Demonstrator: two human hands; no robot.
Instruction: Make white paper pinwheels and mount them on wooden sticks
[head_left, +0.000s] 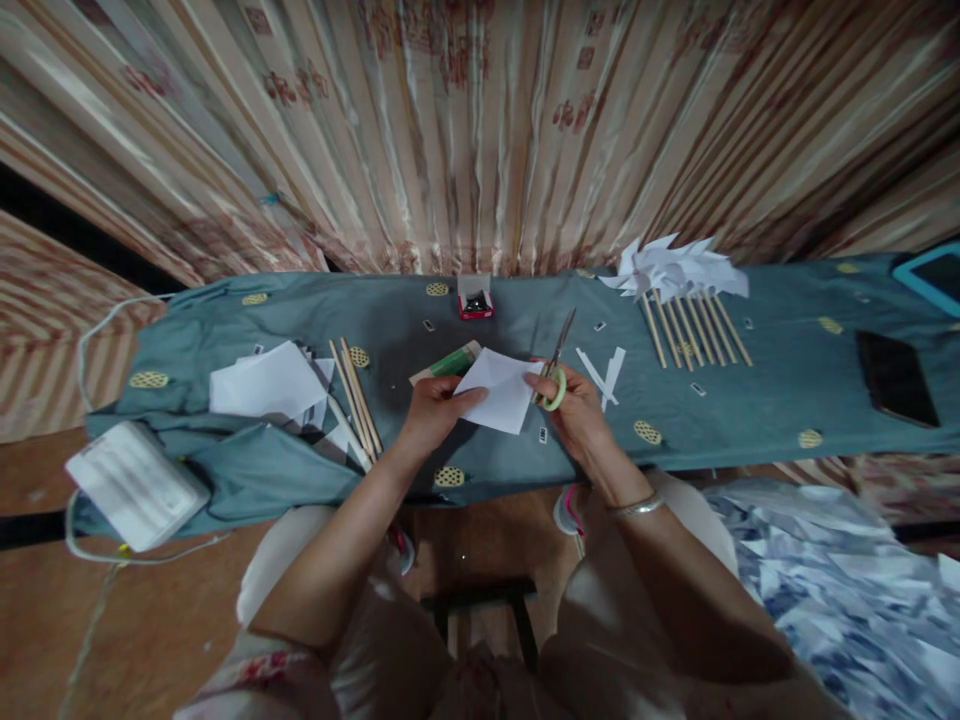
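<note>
My left hand (431,408) pinches the left edge of a white square of paper (501,392) above the table's front edge. My right hand (574,405) grips a pair of scissors (556,362) by their pale green handles, blades pointing away from me, at the paper's right edge. A green glue stick (452,362) lies just behind the paper. Thin white paper strips (604,372) lie to the right of the scissors.
A teal cloth (750,400) covers the long table. Loose white sheets (266,385) and wooden sticks (356,400) lie at left. Finished paper pinwheels (679,270) on sticks (694,330) rest at right. A small red box (475,303), a dark phone (896,378), a white bundle (135,485) and paper scraps on the floor (840,590).
</note>
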